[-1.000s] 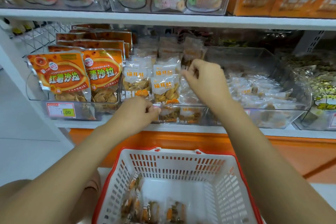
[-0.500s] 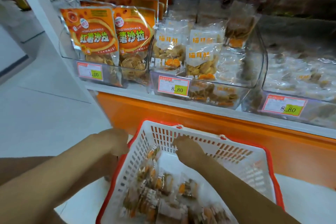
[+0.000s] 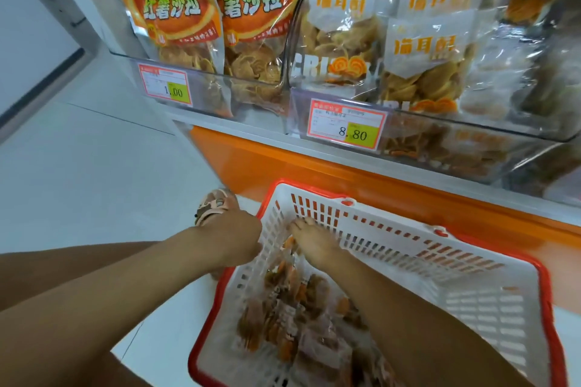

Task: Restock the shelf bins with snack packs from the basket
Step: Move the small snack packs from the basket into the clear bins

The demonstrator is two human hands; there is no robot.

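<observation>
"Hands?"
"By the basket's (image 3: 456, 261) left rim, left hand (image 3: 232, 239); inside it, right hand (image 3: 314, 245) — can't tell either grip."
"And snack packs (image 3: 283, 324)?"
"Heaped in the basket, under the right hand."

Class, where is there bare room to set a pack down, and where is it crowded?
Free: the basket's right side, between right forearm and red rim; the white floor left of it. Crowded: its left side, piled with snack packs; the shelf bins.

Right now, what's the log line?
right hand in basket at snack packs | left hand at basket edge | grip unclear
</observation>
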